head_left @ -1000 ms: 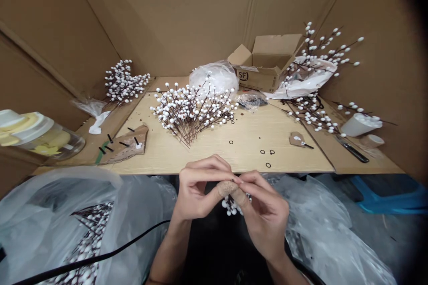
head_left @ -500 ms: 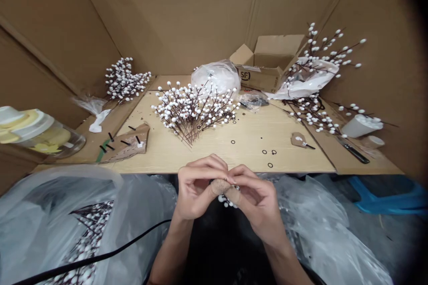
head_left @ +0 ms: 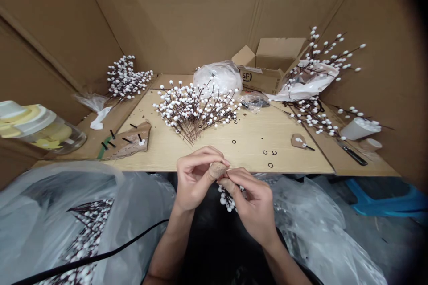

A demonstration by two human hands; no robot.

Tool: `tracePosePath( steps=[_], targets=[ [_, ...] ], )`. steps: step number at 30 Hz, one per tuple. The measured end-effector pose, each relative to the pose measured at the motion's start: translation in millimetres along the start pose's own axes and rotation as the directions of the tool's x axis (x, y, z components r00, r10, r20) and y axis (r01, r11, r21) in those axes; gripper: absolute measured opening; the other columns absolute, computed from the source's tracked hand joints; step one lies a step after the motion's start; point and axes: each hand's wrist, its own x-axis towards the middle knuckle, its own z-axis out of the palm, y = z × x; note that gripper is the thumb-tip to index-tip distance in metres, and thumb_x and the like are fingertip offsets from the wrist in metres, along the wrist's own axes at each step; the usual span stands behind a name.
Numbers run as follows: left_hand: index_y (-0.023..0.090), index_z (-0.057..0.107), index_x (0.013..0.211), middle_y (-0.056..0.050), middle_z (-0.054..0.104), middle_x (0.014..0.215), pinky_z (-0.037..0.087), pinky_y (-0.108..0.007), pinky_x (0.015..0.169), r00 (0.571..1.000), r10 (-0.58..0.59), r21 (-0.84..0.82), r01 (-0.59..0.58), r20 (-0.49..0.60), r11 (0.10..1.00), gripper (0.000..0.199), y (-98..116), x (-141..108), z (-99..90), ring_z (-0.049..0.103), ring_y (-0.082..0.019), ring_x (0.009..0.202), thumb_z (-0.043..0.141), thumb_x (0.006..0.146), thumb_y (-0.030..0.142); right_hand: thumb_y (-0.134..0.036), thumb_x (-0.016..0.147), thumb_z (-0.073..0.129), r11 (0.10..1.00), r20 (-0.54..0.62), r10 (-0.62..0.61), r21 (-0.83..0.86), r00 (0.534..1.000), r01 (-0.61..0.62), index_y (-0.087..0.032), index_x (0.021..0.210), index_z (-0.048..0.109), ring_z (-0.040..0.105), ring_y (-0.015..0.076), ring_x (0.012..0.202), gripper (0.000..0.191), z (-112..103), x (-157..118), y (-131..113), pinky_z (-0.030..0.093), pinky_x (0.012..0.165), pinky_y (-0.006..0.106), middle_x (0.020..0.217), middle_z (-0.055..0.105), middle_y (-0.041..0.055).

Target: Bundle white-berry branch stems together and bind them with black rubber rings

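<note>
White-berried sprig hangs near, pinched by right hand, presumably for steadiness; left hand fingertips closed, contents hidden.

The near berry sprig shows white, same as the bunch beyond on brown stems. Pale yellowish wood-grain tabletop; far carton tan, black-lettered; left bottle yellow and white.
</note>
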Motion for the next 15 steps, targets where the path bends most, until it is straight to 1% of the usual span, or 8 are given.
tracePosePath(
  steps=[2,6,7,11,15],
  targets=[
    [0.019,0.073,0.087,-0.007,0.064,0.077,0.047,-0.024,0.062,1.0,-0.029,0.025,0.029,-0.006,0.999,0.017,1,0,1.0,0.057,-0.014,0.073,0.062,0.079,0.01,-0.008,0.084,0.057,1.0,-0.02,0.004,0.0,1.0,-0.004,-0.018,0.095,0.07,0.056,0.0086,0.08,0.02,1,0,0,0.047,0.076,0.02,0.089,0.062,0.0034],
    [0.02,0.074,0.091,-0.008,0.068,0.083,0.047,-0.019,0.051,0.99,-0.14,0.075,0.14,0.005,0.987,0.018,6,-3,3.1,0.059,-0.013,0.068,0.062,0.079,0.011,-0.009,0.085,0.055,0.999,-0.042,0.022,0.025,0.999,-0.021,-0.017,0.091,0.07,0.055,0.0081,0.077,0.018,3,0,0,0.046,0.072,0.02,0.087,0.062,0.0035],
    [0.02,0.074,0.091,-0.008,0.068,0.083,0.048,-0.019,0.052,0.989,-0.151,0.095,0.15,0.002,0.984,0.018,7,-4,3.6,0.06,-0.013,0.069,0.063,0.079,0.011,-0.009,0.085,0.055,0.999,-0.049,0.02,0.025,0.999,-0.019,-0.017,0.091,0.07,0.055,0.0079,0.076,0.018,3,0,0,0.046,0.072,0.02,0.086,0.062,0.0034],
    [0.02,0.073,0.09,-0.007,0.069,0.086,0.052,-0.022,0.068,0.992,-0.117,0.237,0.124,-0.042,0.964,0.02,13,-8,5.7,0.062,-0.014,0.079,0.063,0.078,0.008,-0.009,0.086,0.054,1.0,-0.077,-0.004,-0.003,0.997,0.004,-0.016,0.09,0.07,0.053,0.0073,0.075,0.018,4,-1,2,0.045,0.072,0.02,0.086,0.061,0.0032],
    [0.018,0.071,0.094,-0.006,0.068,0.09,0.051,-0.022,0.07,0.997,-0.051,0.352,0.07,-0.064,0.933,0.023,14,-13,8.3,0.062,-0.013,0.081,0.062,0.078,0.005,-0.009,0.087,0.053,0.996,-0.105,-0.049,-0.073,0.993,0.041,-0.014,0.09,0.068,0.053,0.0083,0.077,0.017,8,-3,4,0.046,0.073,0.021,0.088,0.061,0.0047]
  ],
)
